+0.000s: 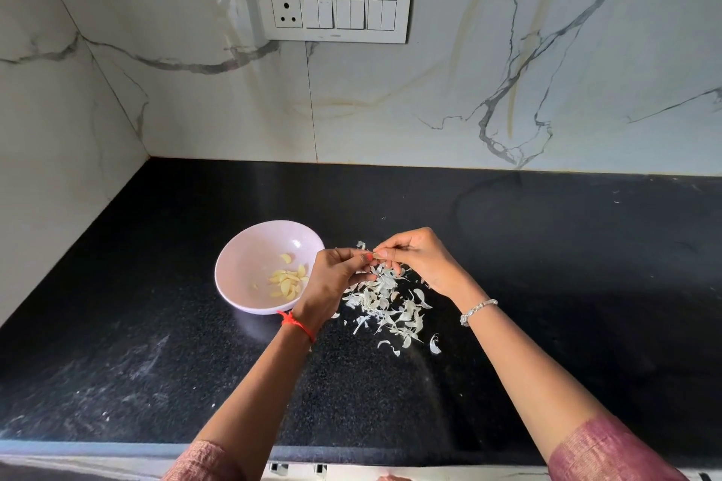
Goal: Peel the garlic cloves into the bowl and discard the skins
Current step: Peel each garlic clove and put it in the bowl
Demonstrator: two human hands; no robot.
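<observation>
Likely light and slippery, the garlic clove point(377, 254), pinched by left hand point(336, 279) and right hand point(420, 258), is best held by its ends.

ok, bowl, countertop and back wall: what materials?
Bowl: pale pink, smooth with a soft sheen; glazed ceramic or melamine, cannot tell.
Countertop: black speckled polished stone, probably granite; it mirrors the wall's light.
Back wall: glossy white panels with grey veins and visible seams; marble or marble-look tile.

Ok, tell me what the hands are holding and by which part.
The left hand and the right hand pinch one small garlic clove, one from each side; finer detail is too small to tell.
</observation>
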